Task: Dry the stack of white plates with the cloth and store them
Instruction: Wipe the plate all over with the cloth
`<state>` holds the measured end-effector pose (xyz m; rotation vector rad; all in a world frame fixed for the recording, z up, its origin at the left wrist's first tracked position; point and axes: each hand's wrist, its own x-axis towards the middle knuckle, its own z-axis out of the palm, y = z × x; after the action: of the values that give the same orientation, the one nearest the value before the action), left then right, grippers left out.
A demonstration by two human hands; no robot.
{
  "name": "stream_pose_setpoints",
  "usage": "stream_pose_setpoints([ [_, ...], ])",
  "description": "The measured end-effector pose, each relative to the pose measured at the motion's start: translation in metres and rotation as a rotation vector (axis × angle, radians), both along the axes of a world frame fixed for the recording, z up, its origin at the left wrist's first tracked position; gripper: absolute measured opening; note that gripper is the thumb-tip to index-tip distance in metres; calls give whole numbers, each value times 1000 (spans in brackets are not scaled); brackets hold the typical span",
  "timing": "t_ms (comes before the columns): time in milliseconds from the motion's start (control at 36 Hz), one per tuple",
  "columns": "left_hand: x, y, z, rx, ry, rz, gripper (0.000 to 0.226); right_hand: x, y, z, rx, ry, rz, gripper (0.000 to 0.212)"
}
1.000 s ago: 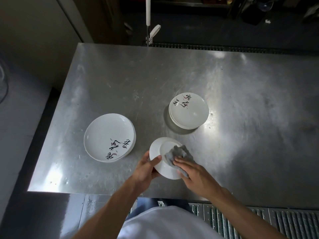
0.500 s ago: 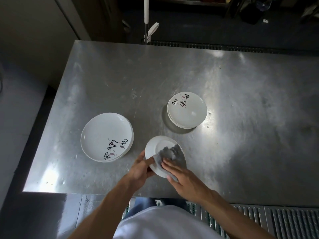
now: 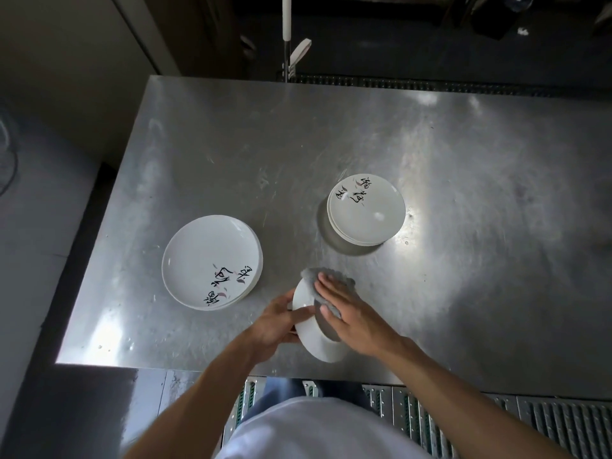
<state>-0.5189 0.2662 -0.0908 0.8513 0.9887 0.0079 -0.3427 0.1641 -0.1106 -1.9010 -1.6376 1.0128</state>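
Left hand grips a tilted white plate by its rim, over the near edge of the table. Right hand, fingers flat, presses the grey cloth onto it (underside up). On the table: left stack, right stack, well apart.
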Motion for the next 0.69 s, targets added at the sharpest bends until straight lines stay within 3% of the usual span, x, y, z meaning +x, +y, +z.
stream_pose_setpoints([
  [83,2,1,2,3,5,-17,43,4,3,1,-33,-18,-114,56],
  [222,-1,-3,-1,18,10,-36,33,-13,3,8,87,-16,217,55],
  [500,-2,2,7,28,-21,-123,38,4,-3,-6,-2,27,-42,73],
  [694,1,5,1,-21,-20,-59,40,-12,0,-12,142,-164,146,61],
])
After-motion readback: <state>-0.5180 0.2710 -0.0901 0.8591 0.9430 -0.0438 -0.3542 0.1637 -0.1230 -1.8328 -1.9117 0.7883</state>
